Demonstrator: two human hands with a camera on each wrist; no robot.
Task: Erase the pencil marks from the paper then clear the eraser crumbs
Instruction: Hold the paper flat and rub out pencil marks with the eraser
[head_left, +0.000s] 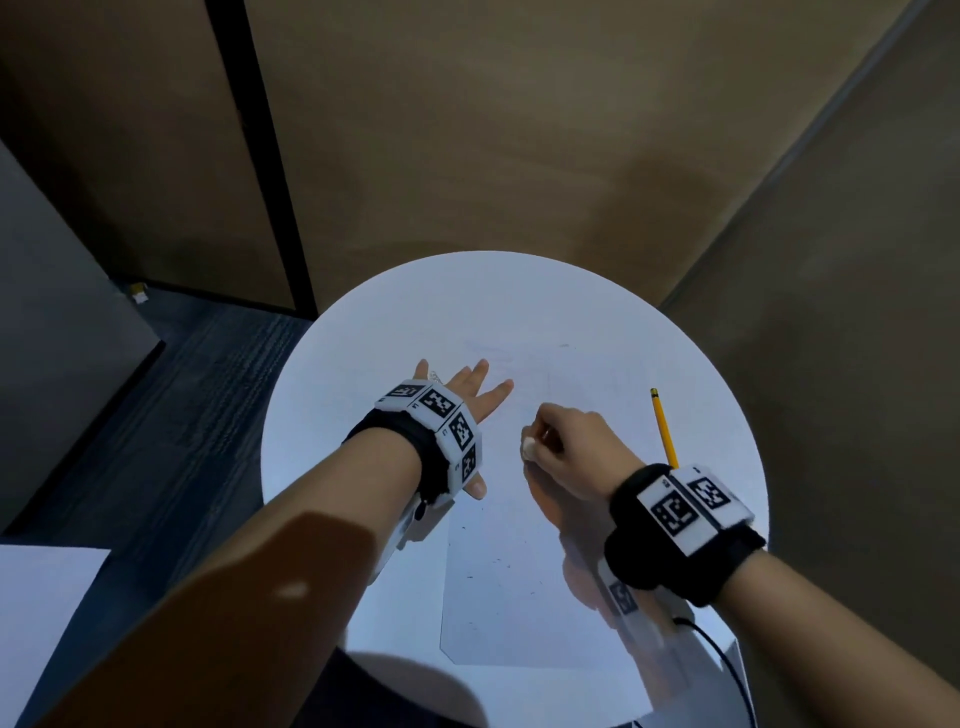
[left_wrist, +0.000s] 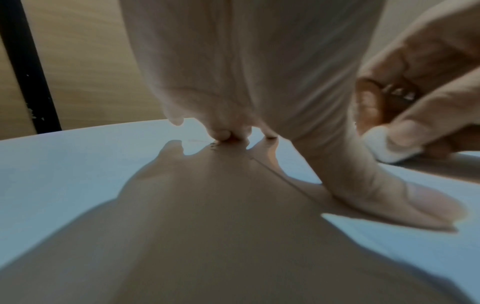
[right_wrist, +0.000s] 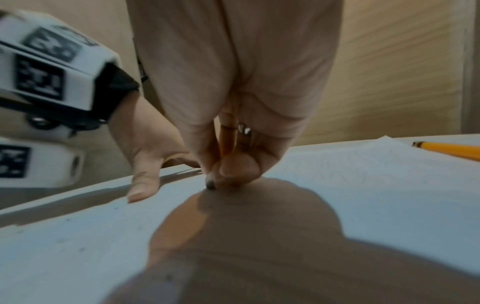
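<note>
The right hand (head_left: 571, 449) pinches a small white eraser (head_left: 528, 448) between thumb and curled fingers, its grey-smudged lower tip (right_wrist: 210, 186) pressed onto the sheet of white paper (head_left: 519, 597) near the sheet's middle. Just to the left, the left hand (head_left: 467, 400) lies flat with fingers straight and spread, thumb (left_wrist: 389, 197) pressing down near the paper's left edge, holding nothing. Faint pencil marks (right_wrist: 350, 166) show on the far part of the sheet (too pale to read), and dark eraser crumbs (head_left: 493, 564) dot the near part. A yellow pencil (head_left: 664, 428) lies to the right of the right hand on the round white table (head_left: 363, 343)
</note>
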